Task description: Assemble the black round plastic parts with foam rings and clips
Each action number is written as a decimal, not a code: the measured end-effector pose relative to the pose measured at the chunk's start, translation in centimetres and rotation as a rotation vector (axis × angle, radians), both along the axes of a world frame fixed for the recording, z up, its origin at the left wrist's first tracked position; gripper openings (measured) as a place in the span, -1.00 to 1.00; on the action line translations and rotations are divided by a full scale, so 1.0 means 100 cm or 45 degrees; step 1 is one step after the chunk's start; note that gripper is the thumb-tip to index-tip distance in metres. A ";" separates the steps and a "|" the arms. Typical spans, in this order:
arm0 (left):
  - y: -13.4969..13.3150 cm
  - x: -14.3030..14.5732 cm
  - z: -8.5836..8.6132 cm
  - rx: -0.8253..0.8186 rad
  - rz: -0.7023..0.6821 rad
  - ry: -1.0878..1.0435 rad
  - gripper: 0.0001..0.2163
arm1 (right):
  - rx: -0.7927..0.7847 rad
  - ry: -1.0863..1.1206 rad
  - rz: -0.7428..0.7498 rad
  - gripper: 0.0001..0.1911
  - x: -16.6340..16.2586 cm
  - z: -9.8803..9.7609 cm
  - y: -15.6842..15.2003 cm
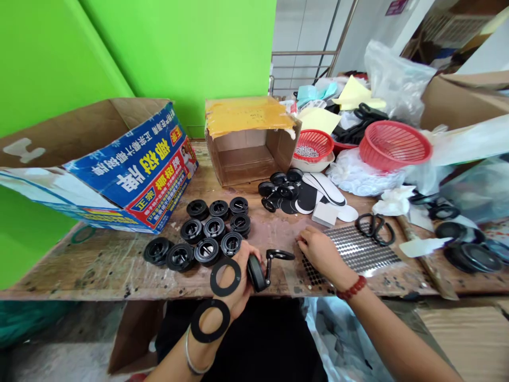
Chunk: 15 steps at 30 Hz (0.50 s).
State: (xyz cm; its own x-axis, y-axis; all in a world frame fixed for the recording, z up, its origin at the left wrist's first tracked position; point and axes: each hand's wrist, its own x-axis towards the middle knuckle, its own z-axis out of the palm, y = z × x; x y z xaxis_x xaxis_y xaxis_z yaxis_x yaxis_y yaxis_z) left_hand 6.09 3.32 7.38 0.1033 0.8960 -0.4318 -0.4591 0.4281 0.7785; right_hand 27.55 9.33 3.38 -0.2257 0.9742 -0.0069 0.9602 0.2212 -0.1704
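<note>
My left hand [238, 289] is wrapped round a black round base [256, 273], tilted on its edge, with a jointed arm ending in a black ring [281, 255]. Two flat black rings [226, 277] lie on the back of that hand and its wrist. My right hand [318, 252] has its fingers pinched together at the left edge of a sheet of small round dots [358, 249]; whatever is between the fingertips is too small to tell. Left of my hands, several black round bases [214, 228] stand grouped on the wooden table [274, 228].
A blue printed carton [131, 170] stands left, an open cardboard box [250, 154] at the back. Black scissors [374, 229] lie on the dot sheet. Black ringed parts [280, 185], insole-shaped pieces [324, 188], a small grey block [325, 214] and red baskets [393, 144] crowd the right.
</note>
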 end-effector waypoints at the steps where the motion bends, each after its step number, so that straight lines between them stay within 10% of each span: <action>1: 0.002 0.001 0.000 -0.003 0.026 -0.014 -0.45 | -0.003 -0.009 -0.009 -0.80 -0.002 0.000 0.001; 10: 0.011 0.003 0.000 0.159 0.261 -0.013 -0.41 | 0.054 -0.008 -0.084 -0.86 -0.014 0.006 -0.004; 15: 0.014 0.002 -0.003 0.158 0.349 0.107 -0.43 | -0.105 0.896 -0.029 -0.88 -0.040 0.027 -0.049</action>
